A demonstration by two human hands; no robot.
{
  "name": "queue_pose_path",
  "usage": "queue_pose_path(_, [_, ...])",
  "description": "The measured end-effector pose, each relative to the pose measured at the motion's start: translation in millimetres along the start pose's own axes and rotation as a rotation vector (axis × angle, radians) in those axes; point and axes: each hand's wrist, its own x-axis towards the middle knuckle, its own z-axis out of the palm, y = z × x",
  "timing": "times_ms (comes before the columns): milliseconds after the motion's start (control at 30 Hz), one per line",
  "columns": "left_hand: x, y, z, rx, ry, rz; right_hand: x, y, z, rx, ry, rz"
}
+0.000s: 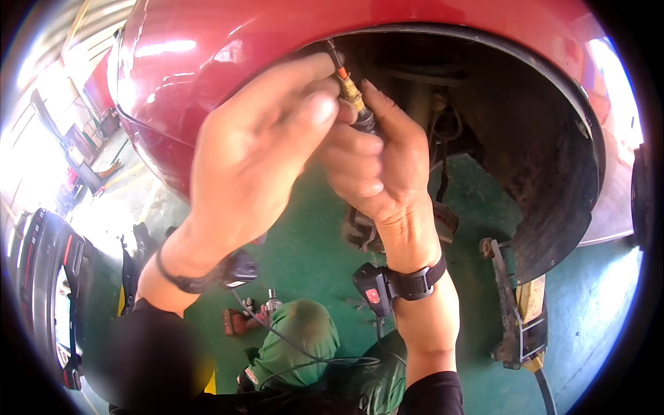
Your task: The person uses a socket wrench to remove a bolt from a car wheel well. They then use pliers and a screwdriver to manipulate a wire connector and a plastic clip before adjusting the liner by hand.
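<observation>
Up at the edge of the wheel arch of a red car, both my hands are raised around a wire bundle. It is wrapped in yellowish tape, with an orange part and a dark wire running up from it. My right hand grips its lower dark end between thumb and fingers. My left hand, smeared by motion, is closed beside the upper part; its fingertips are partly hidden. Whether the left fingers pinch the wire itself is not clear. Each wrist wears a strapped black device.
Below lies a red and black cordless power tool on the green floor. A floor jack stands at the right. Green cloth and a blurred dark round shape are low in view. Another vehicle stands left.
</observation>
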Motion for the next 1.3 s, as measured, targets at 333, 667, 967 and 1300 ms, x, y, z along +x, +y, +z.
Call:
queue_pose_path(333, [101.4, 40.5, -106.8, 0.945, 0.153, 0.868, 6.5, 12.0, 5.7, -0.456, 0.185, -0.346])
queue_pose_path(667, [130.9, 23.9, -64.7, 0.773, 0.089, 0.577, 14.8, 15.1, -3.2, -0.613, 0.135, -0.542])
queue_pose_path(967, [115.3, 28.5, -34.4, 1.078, 0.215, 0.625, 19.9, -2.4, -13.9, -0.109, -0.088, -0.06])
queue_pose_path(1300, [128.3, 24.9, -73.2, 0.982, 0.077, 0.662, -11.2, 21.4, -12.5, -0.905, 0.338, -0.523])
